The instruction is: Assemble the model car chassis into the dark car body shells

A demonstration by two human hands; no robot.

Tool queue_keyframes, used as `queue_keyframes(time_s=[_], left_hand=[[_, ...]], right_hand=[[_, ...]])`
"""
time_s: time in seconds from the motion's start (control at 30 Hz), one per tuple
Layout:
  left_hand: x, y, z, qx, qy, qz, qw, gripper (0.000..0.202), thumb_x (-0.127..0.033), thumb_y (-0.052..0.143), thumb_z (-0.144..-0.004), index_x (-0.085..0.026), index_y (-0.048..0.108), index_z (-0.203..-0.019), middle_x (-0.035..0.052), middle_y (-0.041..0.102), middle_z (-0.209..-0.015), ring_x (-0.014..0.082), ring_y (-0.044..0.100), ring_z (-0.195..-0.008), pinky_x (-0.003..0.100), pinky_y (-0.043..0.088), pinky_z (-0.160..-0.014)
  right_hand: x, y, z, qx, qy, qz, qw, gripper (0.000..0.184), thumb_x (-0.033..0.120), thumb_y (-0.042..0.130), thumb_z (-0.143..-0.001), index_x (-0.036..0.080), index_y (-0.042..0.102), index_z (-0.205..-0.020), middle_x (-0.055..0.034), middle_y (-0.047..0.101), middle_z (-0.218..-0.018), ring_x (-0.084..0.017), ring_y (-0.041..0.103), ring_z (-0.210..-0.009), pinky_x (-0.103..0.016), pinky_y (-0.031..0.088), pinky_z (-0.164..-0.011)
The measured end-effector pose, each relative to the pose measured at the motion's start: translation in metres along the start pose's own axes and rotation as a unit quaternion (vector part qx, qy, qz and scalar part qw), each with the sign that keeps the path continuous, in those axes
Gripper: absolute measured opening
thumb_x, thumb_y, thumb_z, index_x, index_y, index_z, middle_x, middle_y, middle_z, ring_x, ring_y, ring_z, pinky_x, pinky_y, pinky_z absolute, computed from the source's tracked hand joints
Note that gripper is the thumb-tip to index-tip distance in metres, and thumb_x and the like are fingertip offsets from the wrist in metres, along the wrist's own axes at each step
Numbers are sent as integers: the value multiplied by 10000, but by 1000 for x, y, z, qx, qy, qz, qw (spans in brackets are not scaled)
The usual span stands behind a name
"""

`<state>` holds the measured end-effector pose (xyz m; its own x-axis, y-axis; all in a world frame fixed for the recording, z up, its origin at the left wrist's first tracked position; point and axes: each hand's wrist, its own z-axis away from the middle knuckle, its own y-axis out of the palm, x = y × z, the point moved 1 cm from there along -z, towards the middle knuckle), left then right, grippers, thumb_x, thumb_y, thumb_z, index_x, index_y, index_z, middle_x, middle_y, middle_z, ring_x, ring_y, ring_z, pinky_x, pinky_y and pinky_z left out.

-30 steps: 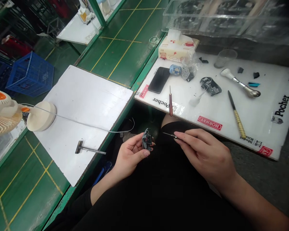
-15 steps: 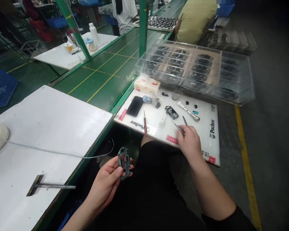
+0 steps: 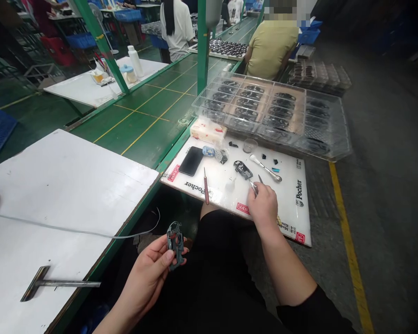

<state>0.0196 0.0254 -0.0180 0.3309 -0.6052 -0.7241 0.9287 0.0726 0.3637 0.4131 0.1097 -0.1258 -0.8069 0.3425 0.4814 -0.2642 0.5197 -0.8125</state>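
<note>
My left hand (image 3: 149, 262) holds a dark grey model car body (image 3: 175, 243) upright above my lap, thumb on one side and fingers behind. My right hand (image 3: 264, 204) is closed on slim silver tweezers (image 3: 253, 186), low over the white board (image 3: 226, 197). The tips reach the lower end of a second dark model car part (image 3: 243, 170); whether they touch it I cannot tell. A dark pointed tool (image 3: 260, 179) shows just beyond my right fingers, partly hidden by them. A red-handled screwdriver (image 3: 206, 188) lies left of that hand.
On the board are a phone (image 3: 191, 161), a spoon-like white tool (image 3: 265, 168), a small clear cup (image 3: 250, 145) and small black pieces. Behind stands a clear compartment tray (image 3: 289, 127) of car bodies. A T-shaped metal tool (image 3: 66, 283) lies on the left table. Two people sit ahead.
My right hand has shifted slightly, and the tweezer tips have come closer to the car part on the board. My left hand still holds the car body. The camera view has tilted up.
</note>
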Motion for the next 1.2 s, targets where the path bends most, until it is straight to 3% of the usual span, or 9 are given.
queue_keyframes(time_s=[0.2, 0.37, 0.47, 0.57, 0.67, 0.77, 0.93, 1.0, 1.2], left_hand=[[7, -8, -2, 13, -7, 1, 1000, 593, -465, 1121, -816, -191, 923, -1304, 165, 899, -1200, 297, 860, -1091, 336, 724, -902], [8, -8, 1, 65, -3, 26, 998, 525, -434, 1043, -929, -214, 888, -1381, 183, 874, -1352, 313, 860, -1141, 401, 733, -969], [1, 2, 2, 114, 12, 38, 993, 477, -434, 979, -1000, -210, 874, -1408, 204, 848, -1456, 332, 862, -1208, 435, 734, -1024], [-5, 16, -1, 169, 33, 51, 984, 420, -418, 940, -1043, -214, 876, -1404, 186, 856, -1443, 304, 867, -1191, 420, 724, -1042], [-6, 26, -4, 195, 62, 47, 978, 402, -378, 943, -1044, -228, 879, -1411, 161, 864, -1423, 307, 850, -1250, 438, 694, -1116], [-3, 27, -5, 198, 82, 20, 977, 421, -369, 927, -1060, -234, 862, -1453, 153, 863, -1428, 327, 839, -1292, 490, 662, -1184], [1, 22, -3, 216, 75, 3, 974, 480, -423, 874, -1105, -226, 811, -1537, 152, 885, -1342, 309, 877, -1179, 501, 660, -1172], [1, 21, -3, 216, 70, 11, 974, 472, -429, 873, -1104, -218, 814, -1522, 153, 886, -1329, 310, 878, -1175, 505, 664, -1171], [-1, 23, -5, 202, 75, 12, 976, 443, -433, 873, -1102, -207, 833, -1482, 166, 868, -1383, 322, 858, -1240, 487, 672, -1156]], right_hand=[[7, -4, -2, 1, 16, -8, 1000, 300, 386, 714, -1129, 156, 787, -1306, -144, 776, -1254, -335, 723, -1252, -604, 587, -1180], [47, -46, 28, -41, -11, -70, 997, 456, 417, 627, -1097, 93, 783, -1377, -307, 704, -1404, -503, 586, -1422, -784, 435, -1260], [89, -82, 68, 17, -81, -166, 983, 375, 485, 649, -1146, 192, 811, -1315, -198, 768, -1274, -379, 712, -1259, -603, 597, -1166], [129, -105, 102, 204, -149, -293, 922, 233, 477, 755, -1124, 304, 848, -1250, -51, 807, -1111, -209, 766, -892, -357, 688, -817], [151, -106, 115, 336, -85, -424, 837, 237, 422, 839, -1080, 292, 851, -1278, -47, 807, -1136, -182, 773, -875, -295, 676, -723], [155, -100, 114, 340, -29, -465, 817, 213, 410, 887, -1040, 281, 886, -1209, -57, 794, -1141, -176, 754, -879, -291, 683, -744], [152, -96, 111, 373, 35, -526, 763, 194, 431, 890, -1046, 282, 923, -1166, -63, 809, -1161, -183, 809, -920, -293, 729, -786], [152, -98, 109, 380, 27, -519, 765, 199, 429, 866, -1068, 288, 930, -1192, -69, 830, -1192, -203, 838, -981, -293, 735, -792], [156, -106, 106, 284, -142, -403, 858, 232, 269, 730, -1152, 300, 924, -1275, -44, 889, -1174, -200, 857, -1050, -328, 716, -942]])
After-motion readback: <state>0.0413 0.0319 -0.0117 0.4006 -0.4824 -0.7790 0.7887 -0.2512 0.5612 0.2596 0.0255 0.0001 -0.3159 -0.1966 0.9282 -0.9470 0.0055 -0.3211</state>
